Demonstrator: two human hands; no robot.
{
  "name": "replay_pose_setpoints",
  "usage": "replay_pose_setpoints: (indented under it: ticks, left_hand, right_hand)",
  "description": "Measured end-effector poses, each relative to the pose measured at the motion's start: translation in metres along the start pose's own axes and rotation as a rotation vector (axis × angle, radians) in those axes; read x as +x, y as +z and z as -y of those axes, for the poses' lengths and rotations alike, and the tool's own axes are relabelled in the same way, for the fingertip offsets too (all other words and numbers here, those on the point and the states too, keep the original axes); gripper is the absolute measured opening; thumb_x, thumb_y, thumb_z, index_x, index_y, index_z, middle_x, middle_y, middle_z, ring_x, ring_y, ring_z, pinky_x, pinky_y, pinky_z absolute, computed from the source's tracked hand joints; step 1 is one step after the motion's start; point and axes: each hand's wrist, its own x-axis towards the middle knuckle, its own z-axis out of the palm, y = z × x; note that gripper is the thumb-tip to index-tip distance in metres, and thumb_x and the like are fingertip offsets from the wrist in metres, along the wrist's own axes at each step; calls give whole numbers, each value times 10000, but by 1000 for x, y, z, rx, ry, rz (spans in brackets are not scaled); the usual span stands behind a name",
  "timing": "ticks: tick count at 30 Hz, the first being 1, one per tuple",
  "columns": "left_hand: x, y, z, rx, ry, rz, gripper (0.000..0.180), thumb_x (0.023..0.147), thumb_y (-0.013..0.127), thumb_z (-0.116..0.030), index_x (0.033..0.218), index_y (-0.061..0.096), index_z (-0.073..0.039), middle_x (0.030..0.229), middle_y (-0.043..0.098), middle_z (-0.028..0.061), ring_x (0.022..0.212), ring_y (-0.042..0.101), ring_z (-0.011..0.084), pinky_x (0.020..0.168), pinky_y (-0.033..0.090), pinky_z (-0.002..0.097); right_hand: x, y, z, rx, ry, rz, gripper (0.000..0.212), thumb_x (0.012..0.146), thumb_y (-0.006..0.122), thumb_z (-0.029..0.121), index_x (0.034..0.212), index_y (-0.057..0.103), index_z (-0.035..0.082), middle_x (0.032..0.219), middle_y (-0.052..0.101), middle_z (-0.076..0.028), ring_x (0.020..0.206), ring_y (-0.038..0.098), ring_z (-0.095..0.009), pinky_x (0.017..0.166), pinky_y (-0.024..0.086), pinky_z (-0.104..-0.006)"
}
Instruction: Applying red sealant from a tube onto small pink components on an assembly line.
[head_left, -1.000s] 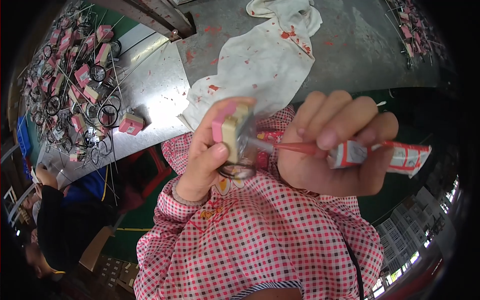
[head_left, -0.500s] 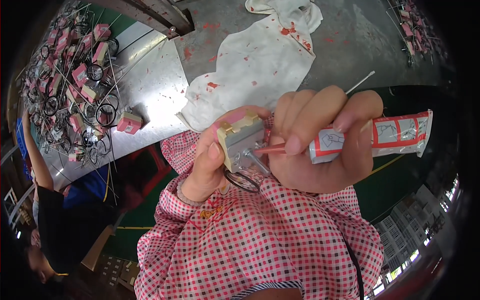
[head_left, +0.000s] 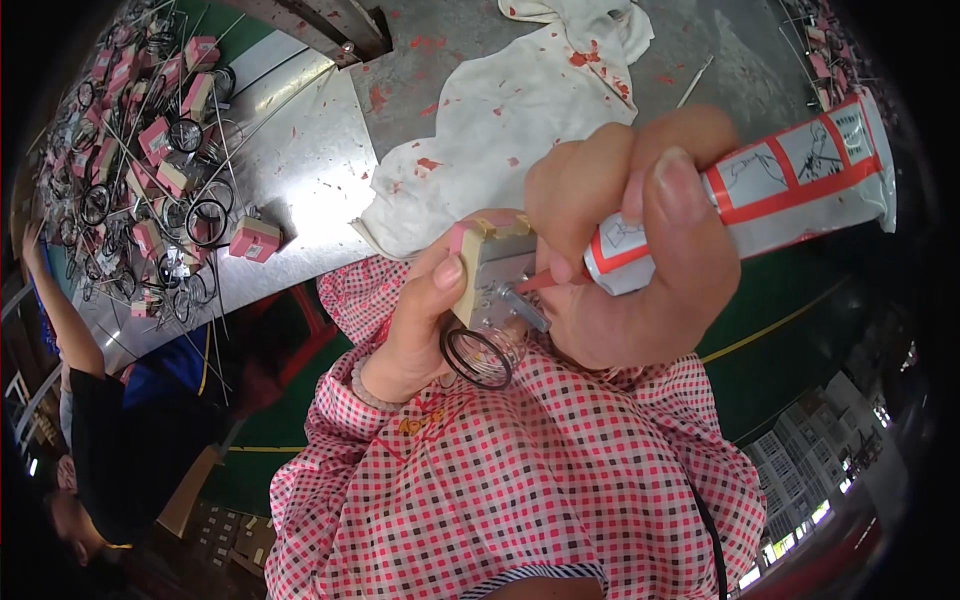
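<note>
My left hand (head_left: 425, 315) is closed on a small pink and cream thermostat (head_left: 507, 262), its grey metal face and short metal shaft (head_left: 525, 308) turned towards my right side. A coil of thin tubing with a black ring (head_left: 478, 360) hangs below it. My right hand (head_left: 690, 275) is wrapped round a white and red tube (head_left: 775, 190), which slants up to the right. Its reddish nozzle (head_left: 540, 281) points at the base of the shaft; whether it touches is hard to make out. Past my right knuckles juts a thin white stick (head_left: 695, 82), its lower end hidden.
A metal-topped table (head_left: 315, 215) carries a heap of similar pink thermostats (head_left: 150, 190) with coiled tubing at the left. A white cloth (head_left: 480, 130) with red flecks lies ahead. Another person (head_left: 130, 440) reaches towards the heap. More parts (head_left: 825, 60) are at the far right.
My right hand has turned so the tube's far end sits higher, and the white stick has swung steeper with it. The thermostat has tilted slightly, and its coil shows more fully.
</note>
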Motion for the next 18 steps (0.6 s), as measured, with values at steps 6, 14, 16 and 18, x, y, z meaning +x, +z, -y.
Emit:
replay_pose_setpoints:
  ticks: [6, 14, 16, 18]
  left_hand:
    - [1, 0, -1, -33, -10, -15, 656, 753, 503, -458, 1172, 354, 25, 999, 507, 130, 770, 526, 148, 574, 439, 236]
    - [1, 0, -3, -6, -21, -36, 657, 757, 507, -452, 1175, 346, 29, 1014, 508, 147, 750, 527, 148, 569, 444, 241]
    - [1, 1, -4, -4, -25, -35, 656, 757, 507, -452, 1174, 346, 29, 1013, 508, 147, 753, 528, 148, 574, 445, 241]
    - [1, 0, -4, -2, -28, -36, 656, 757, 506, -453, 1173, 347, 29, 1013, 508, 146, 756, 528, 149, 578, 445, 242]
  right_hand:
    - [2, 0, -4, -35, 35, 56, 139, 868, 362, 123, 955, 411, 27, 745, 411, -114, 415, 360, -98, 363, 292, -241]
    - [4, -2, -6, -84, 77, 124, 132, 849, 377, 110, 925, 403, 4, 685, 426, -105, 394, 371, -93, 358, 305, -231]
    - [5, -2, -5, -98, 87, 140, 131, 845, 381, 106, 917, 401, -2, 670, 430, -103, 389, 374, -91, 357, 308, -228]
    - [6, -2, -5, -111, 98, 156, 131, 840, 384, 103, 909, 398, -8, 655, 434, -101, 383, 376, -90, 355, 311, -226]
